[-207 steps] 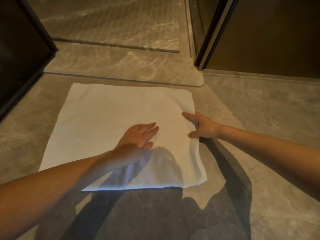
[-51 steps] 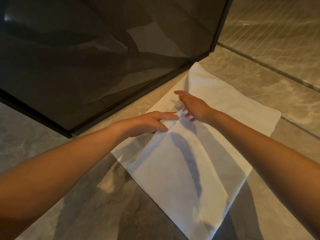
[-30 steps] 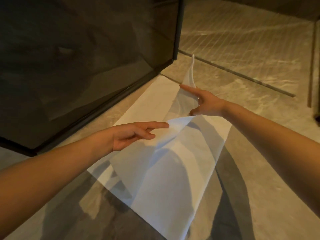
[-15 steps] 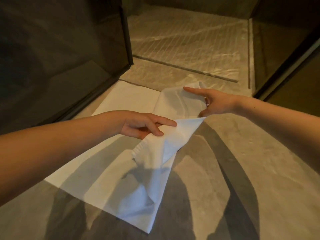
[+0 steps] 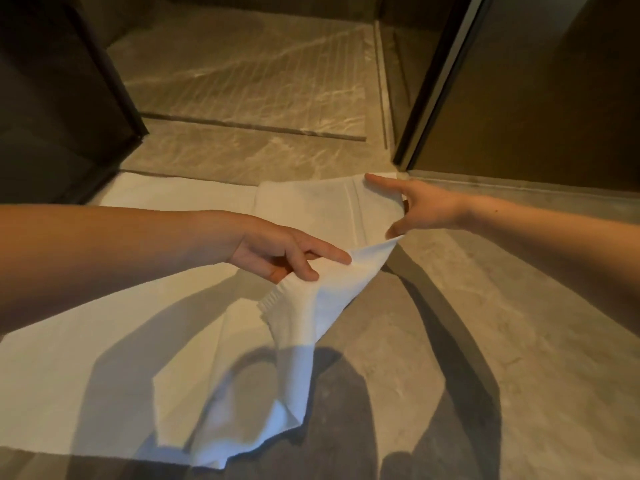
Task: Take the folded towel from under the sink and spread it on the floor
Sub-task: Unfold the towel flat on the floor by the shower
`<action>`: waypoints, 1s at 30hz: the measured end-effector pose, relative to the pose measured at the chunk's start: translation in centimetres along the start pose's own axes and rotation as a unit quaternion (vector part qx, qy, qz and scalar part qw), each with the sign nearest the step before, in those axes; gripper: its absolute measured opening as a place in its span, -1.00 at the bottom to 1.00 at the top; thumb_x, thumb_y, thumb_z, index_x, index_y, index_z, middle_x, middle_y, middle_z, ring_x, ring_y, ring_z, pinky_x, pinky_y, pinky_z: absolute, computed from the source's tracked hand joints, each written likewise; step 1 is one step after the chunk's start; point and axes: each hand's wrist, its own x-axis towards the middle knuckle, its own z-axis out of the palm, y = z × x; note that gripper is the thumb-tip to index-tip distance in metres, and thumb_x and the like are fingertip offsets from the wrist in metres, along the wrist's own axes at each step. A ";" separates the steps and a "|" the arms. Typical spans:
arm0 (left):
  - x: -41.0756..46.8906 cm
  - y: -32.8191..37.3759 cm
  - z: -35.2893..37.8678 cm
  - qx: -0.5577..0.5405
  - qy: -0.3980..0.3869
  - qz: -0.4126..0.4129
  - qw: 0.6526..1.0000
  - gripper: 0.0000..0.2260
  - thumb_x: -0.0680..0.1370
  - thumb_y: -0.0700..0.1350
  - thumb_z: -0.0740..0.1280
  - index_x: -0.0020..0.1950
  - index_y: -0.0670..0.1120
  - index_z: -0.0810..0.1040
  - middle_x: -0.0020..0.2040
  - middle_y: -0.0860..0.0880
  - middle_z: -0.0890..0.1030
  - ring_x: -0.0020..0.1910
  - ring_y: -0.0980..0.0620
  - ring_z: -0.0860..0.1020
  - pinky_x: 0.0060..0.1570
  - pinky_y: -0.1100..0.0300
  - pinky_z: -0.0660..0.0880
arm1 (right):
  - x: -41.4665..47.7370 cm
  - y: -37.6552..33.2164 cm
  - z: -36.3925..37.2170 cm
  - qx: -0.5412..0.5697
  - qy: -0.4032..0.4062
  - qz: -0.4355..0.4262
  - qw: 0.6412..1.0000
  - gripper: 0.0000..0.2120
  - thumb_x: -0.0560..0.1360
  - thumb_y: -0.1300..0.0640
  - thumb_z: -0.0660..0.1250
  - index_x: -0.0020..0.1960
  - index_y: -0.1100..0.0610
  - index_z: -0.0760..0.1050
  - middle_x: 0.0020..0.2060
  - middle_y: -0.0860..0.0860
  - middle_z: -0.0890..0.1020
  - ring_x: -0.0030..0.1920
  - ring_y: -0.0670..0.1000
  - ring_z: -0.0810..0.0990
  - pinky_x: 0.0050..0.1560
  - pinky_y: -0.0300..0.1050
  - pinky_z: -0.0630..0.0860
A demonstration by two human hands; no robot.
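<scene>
The towel (image 5: 104, 358) lies flat on the floor (image 5: 485, 341) to the left of both hands, with one flap lifted. The left hand (image 5: 277, 251) pinches the flap's near edge and the right hand (image 5: 429, 209) holds its far corner. Bare floor lies to their right, where the flap should open.

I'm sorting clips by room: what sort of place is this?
Probably a bathroom by a walk-in shower: a grooved stone shower floor, a dark glass panel beside it, and a white towel.

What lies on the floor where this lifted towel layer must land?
Nothing visible: the floor right of the towel shows only shadows. The dark door frame stands just beyond the right hand.
</scene>
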 end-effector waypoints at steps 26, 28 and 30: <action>16.6 -3.4 13.3 -0.160 -0.050 0.028 0.985 -0.43 0.32 -0.37 0.47 0.27 0.05 0.63 0.35 -0.02 0.49 0.30 -0.06 0.45 0.30 0.07 0.41 | -6.1 16.6 2.4 0.190 0.105 0.129 0.968 -0.19 0.47 0.20 0.45 0.50 -0.32 0.12 0.52 -0.14 0.20 0.44 0.03 0.26 0.31 -0.04 0.34; 17.5 -3.5 14.5 -0.175 -0.035 0.039 0.983 -0.47 0.33 -0.37 0.47 0.21 0.08 0.66 0.25 0.12 0.50 0.23 0.10 0.42 0.29 0.16 0.27 | -6.3 17.1 2.8 0.157 0.115 0.127 0.973 -0.18 0.48 0.19 0.45 0.50 -0.33 0.09 0.52 -0.12 0.18 0.43 0.03 0.25 0.38 0.07 0.32; 18.5 -3.8 15.4 -0.169 -0.013 0.034 0.985 -0.50 0.43 -0.40 0.40 0.24 0.08 0.62 0.24 0.15 0.46 0.25 0.10 0.38 0.30 0.19 0.24 | -6.5 17.8 3.5 0.078 0.104 0.130 0.983 -0.16 0.48 0.19 0.45 0.57 -0.19 0.04 0.55 -0.08 0.15 0.48 0.06 0.19 0.43 0.05 0.23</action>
